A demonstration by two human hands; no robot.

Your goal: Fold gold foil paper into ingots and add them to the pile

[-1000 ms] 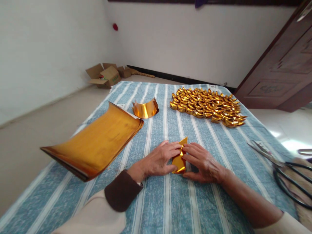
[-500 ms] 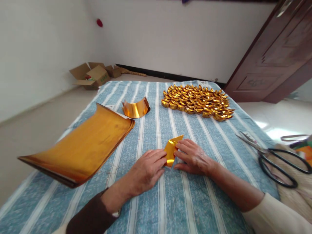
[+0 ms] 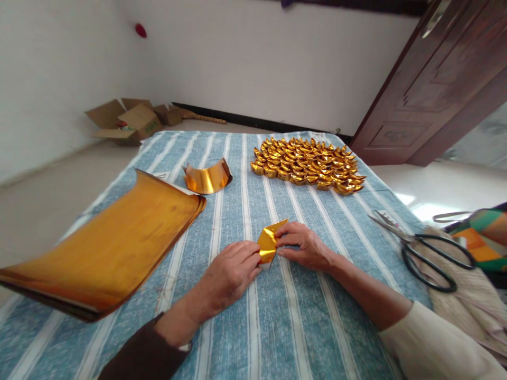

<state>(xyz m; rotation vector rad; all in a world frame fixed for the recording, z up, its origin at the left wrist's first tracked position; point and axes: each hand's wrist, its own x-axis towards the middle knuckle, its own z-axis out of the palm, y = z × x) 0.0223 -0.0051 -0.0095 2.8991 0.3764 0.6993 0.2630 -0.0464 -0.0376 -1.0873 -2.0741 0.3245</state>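
A small piece of shiny gold foil paper (image 3: 268, 244), partly folded, is between my two hands at the near middle of the table. My left hand (image 3: 233, 272) grips its left side, fingers together and the thumb mostly hidden. On the opposite side, my right hand (image 3: 303, 245) pinches the paper's right edge. One pointed corner sticks up at the far end, and a pale underside shows at the near end. Farther off, a short curved stack of gold foil strips (image 3: 208, 178) rests on the cloth. Large gold foil sheets (image 3: 114, 243) lie stacked to the left.
Rows of folded gold paper ingots (image 3: 307, 164) cover the far right of the striped tablecloth (image 3: 233, 327). Black-handled scissors (image 3: 430, 253) lie at the right edge, partly over a beige cloth (image 3: 463, 301). Open cardboard boxes (image 3: 138, 124) stand beyond the table, and a brown door (image 3: 415, 105) is right.
The whole view has shifted, so things appear farther left. My hands stay on the foil paper, which is slightly more bent; the right fingers sit closer along its edge.
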